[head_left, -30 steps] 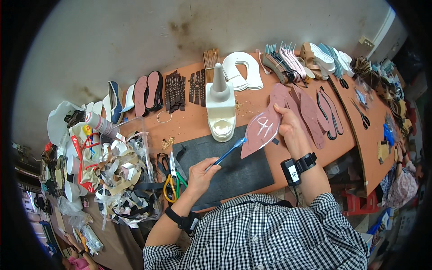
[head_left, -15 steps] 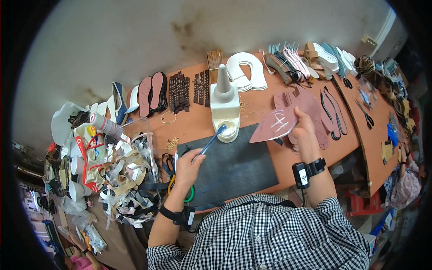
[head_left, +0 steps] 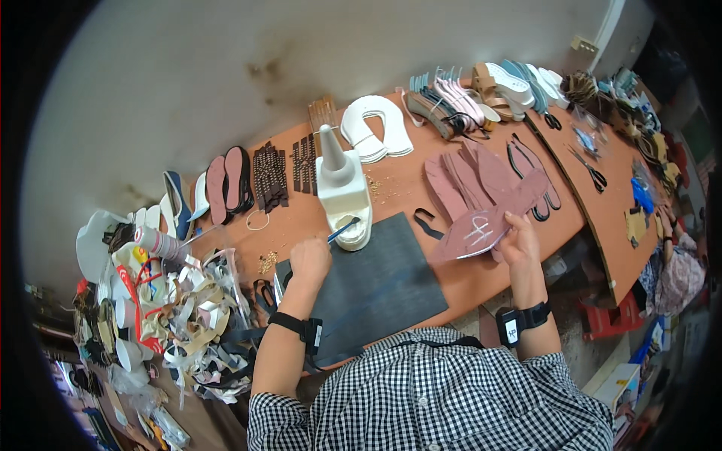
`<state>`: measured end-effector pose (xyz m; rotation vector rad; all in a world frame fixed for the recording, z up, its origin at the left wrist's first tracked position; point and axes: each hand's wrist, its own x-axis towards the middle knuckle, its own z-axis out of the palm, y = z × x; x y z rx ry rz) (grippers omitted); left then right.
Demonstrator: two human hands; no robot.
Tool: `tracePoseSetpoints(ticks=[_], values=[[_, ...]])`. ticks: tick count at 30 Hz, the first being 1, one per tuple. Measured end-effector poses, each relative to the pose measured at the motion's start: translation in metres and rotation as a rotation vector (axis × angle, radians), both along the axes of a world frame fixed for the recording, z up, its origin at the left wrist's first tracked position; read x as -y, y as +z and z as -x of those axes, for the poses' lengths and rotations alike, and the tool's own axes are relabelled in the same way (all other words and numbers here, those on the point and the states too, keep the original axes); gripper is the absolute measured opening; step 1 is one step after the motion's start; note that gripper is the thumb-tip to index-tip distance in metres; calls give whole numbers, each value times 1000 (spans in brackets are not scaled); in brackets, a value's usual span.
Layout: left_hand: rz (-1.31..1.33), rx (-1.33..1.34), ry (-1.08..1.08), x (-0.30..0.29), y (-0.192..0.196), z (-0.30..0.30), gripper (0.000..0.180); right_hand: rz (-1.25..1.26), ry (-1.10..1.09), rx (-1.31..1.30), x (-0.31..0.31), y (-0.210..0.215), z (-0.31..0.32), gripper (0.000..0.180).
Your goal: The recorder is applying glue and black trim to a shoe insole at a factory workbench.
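Gripping the blue brush in my left hand, fingers closed, I see from afar its head at the white container just beyond them. My right hand pinches the pink insole, spreading beyond and left of the thumb.

brush handle partly hidden

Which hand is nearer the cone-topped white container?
Left: the left hand is front-left of the container, holding a brush; the right hand is farther, to its right, holding a pink sole.
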<state>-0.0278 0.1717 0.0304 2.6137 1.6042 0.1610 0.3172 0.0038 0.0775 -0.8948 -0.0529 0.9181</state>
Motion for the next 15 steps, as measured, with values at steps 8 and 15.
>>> tracePoseSetpoints(ticks=[8,15], values=[[-144,302,-180,25,32,-23,20,-69,-105,353,26,18,8,27],[476,225,-229,73,-6,-15,26,-97,-44,730,26,27,25,15]])
